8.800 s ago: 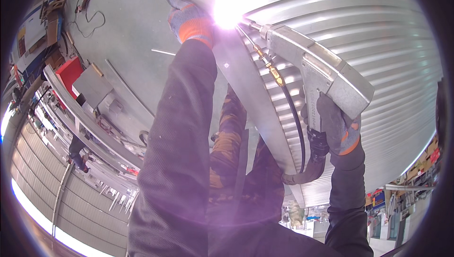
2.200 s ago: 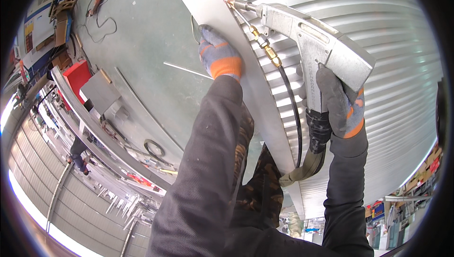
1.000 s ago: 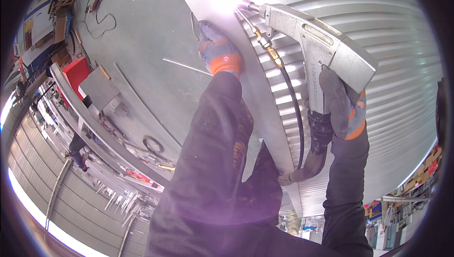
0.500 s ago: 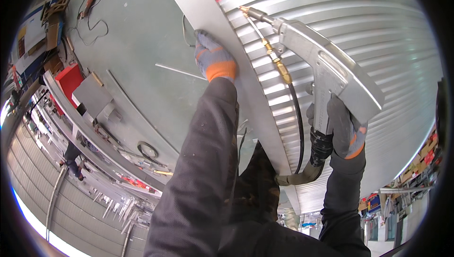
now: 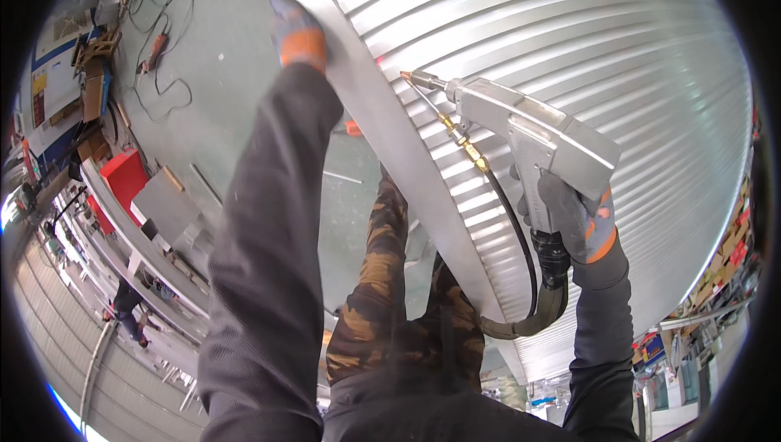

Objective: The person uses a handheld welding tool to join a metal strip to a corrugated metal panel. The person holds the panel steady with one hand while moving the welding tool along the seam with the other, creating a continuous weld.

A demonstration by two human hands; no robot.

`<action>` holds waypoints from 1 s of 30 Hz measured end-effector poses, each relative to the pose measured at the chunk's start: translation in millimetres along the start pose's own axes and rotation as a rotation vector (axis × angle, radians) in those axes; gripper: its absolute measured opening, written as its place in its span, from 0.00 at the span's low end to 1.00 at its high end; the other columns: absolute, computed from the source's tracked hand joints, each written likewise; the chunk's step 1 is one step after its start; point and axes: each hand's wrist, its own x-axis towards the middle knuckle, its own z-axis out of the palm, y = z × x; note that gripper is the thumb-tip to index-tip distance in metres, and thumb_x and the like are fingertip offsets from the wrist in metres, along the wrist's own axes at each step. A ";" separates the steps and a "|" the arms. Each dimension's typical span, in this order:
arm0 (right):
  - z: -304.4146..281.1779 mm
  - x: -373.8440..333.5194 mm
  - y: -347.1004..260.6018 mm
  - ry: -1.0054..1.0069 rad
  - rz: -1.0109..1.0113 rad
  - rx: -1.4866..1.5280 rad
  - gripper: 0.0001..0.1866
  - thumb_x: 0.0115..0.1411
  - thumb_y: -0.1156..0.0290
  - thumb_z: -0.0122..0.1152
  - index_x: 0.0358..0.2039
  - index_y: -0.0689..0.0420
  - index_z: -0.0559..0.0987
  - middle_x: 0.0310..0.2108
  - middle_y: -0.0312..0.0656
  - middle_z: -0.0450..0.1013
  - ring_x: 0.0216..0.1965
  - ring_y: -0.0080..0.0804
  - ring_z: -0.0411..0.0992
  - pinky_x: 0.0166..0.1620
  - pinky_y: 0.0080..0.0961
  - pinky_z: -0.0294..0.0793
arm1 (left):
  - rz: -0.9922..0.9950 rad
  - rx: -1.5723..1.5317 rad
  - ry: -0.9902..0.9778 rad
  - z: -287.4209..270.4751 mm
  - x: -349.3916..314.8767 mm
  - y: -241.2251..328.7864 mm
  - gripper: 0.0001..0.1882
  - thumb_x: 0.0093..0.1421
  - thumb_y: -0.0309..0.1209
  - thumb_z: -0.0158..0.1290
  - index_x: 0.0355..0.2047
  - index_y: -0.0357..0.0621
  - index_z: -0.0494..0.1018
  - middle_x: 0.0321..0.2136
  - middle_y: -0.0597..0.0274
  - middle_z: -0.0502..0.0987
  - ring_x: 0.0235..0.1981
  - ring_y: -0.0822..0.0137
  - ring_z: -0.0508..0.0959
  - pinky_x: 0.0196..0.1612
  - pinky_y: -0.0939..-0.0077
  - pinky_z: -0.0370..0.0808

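My right hand (image 5: 578, 214), in a grey and orange glove, is wrapped round the grip of a silver welding gun (image 5: 533, 129). Its copper nozzle (image 5: 407, 75) points up-left, toward the seam between a ribbed metal panel (image 5: 504, 43) and a flat metal frame rail (image 5: 399, 145). A thin tube with brass fittings (image 5: 464, 143) runs beside the nozzle into a black hose. Farther up the rail, my gloved left hand (image 5: 299, 35) is closed over its outer edge; its fingers are partly hidden. A small red light spot (image 5: 380, 60) shows near the seam ahead of the nozzle.
A thick dark hose (image 5: 525, 326) bends from the gun's grip over the rail. My legs in camouflage trousers (image 5: 382, 287) stand beside the frame. Cables (image 5: 163, 68) lie on the grey-green floor. At left are a red box (image 5: 124, 186) and a person (image 5: 128, 308) far off.
My left hand has slid up and left along the rail. The gun and my right hand appear lower and slightly left. The view has shifted, bringing more of my legs into sight.
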 end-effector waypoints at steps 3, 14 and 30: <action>4.0 6.2 -0.7 0.104 0.107 0.106 0.25 0.66 0.66 0.64 0.60 0.64 0.72 0.44 0.50 0.79 0.34 0.32 0.79 0.33 0.24 0.80 | -0.187 0.138 0.105 32.9 43.5 38.0 0.33 0.70 0.53 0.37 0.53 0.35 0.75 0.48 0.48 0.80 0.50 0.48 0.80 0.52 0.55 0.75; -7.3 32.7 26.7 -0.060 0.307 0.082 0.25 0.60 0.73 0.67 0.57 0.63 0.75 0.47 0.44 0.78 0.44 0.28 0.78 0.46 0.27 0.79 | -0.223 0.115 0.157 13.2 41.6 27.2 0.33 0.71 0.54 0.35 0.53 0.37 0.74 0.47 0.47 0.82 0.47 0.47 0.83 0.52 0.57 0.77; -9.4 32.5 45.4 -0.050 0.199 -0.024 0.42 0.58 0.45 0.69 0.61 0.65 0.69 0.48 0.55 0.75 0.33 0.38 0.78 0.33 0.28 0.79 | -0.302 -0.074 0.183 15.1 23.6 43.4 0.27 0.70 0.48 0.43 0.54 0.35 0.72 0.45 0.49 0.82 0.43 0.51 0.84 0.47 0.63 0.79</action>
